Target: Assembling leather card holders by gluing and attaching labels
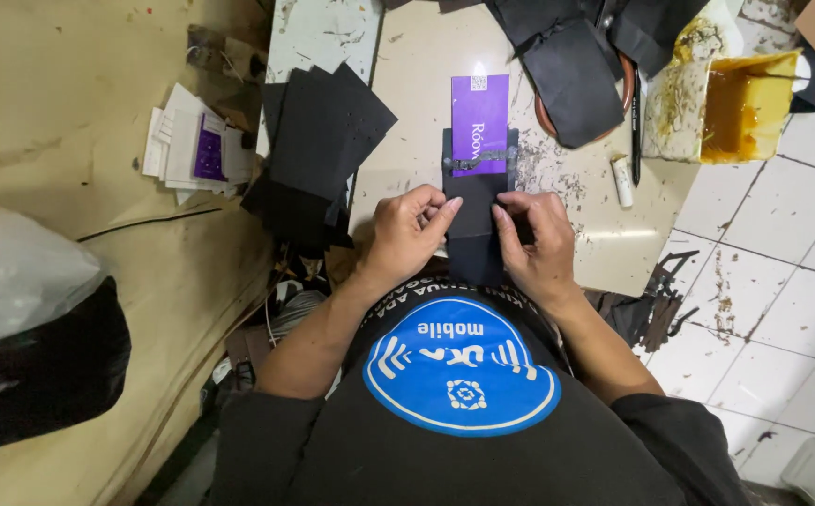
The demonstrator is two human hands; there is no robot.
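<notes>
A narrow black piece of material lies lengthwise on a pale work board in front of me. A purple card is tucked under a small strap at its far end. My left hand presses the piece's left edge with fingers bent. My right hand pinches the right edge. Both hands hold the piece flat near its middle.
A stack of black cut pieces sits left of the board. White and purple cards lie further left. A yellow glue tub, a pen, a small white tube and more black pieces are at the back right.
</notes>
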